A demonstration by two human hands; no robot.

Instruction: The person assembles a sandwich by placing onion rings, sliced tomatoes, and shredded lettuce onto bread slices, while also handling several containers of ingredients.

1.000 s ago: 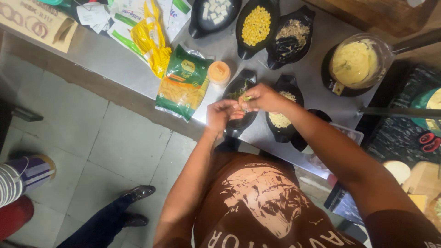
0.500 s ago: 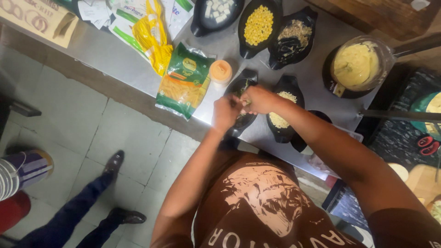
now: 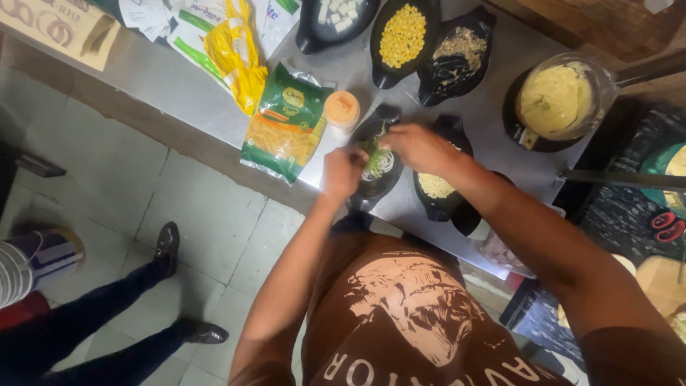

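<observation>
A grey metal desk [image 3: 179, 86] stands over a pale tiled floor [image 3: 214, 221]. At its near edge sits a black dish [image 3: 373, 179] of white onion rings and greens, partly hidden. The left hand [image 3: 341, 174] is clenched at its rim; the right hand [image 3: 418, 146] pinches greens above it. Another person's shoes are cut off at left.

Glossy plastic pasta bag [image 3: 287, 123] — brushed-metal counter [image 3: 164, 75]

Pasta packet [image 3: 287, 125]: green, flat on the counter, just beside the left hand.
Orange-lidded jar [image 3: 341, 109]: above the left hand.
Corn dish [image 3: 401, 36]: well above both hands.
Yellow sauce bowl [image 3: 557, 96]: far from the right hand.
</observation>
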